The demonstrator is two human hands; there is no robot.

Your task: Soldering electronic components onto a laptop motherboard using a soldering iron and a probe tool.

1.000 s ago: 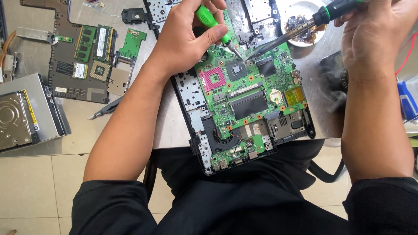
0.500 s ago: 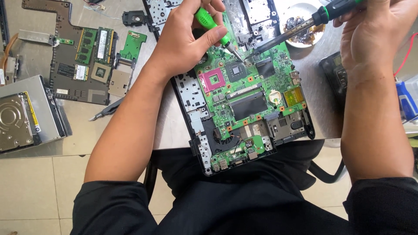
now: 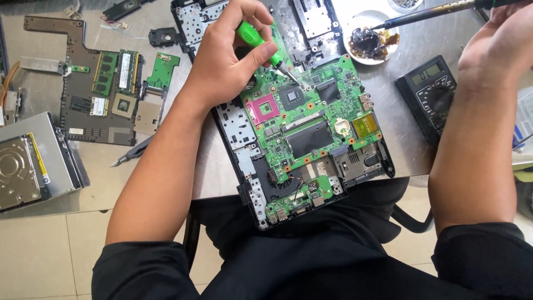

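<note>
Soldering iron point(image 3: 427, 14) has swung from motherboard point(image 3: 311, 122) to flux dish point(image 3: 371, 38).

Black multimeter point(image 3: 430, 94), hard drive point(image 3: 22, 172), brown spare board point(image 3: 89, 94) on the table point(image 3: 216, 161)

Left hand point(image 3: 225, 61) curled in grip; right hand point(image 3: 497, 41) raised, fingers closed.

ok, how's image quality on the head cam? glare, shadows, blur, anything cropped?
Head view: bright, even light; the green circuit board is sharp, with only soft shadows under the left hand. Mild sheen on the metal table, no blown-out glare. The right hand is cropped at the top-right edge. No visible motion blur; slight wide-angle look.
</note>
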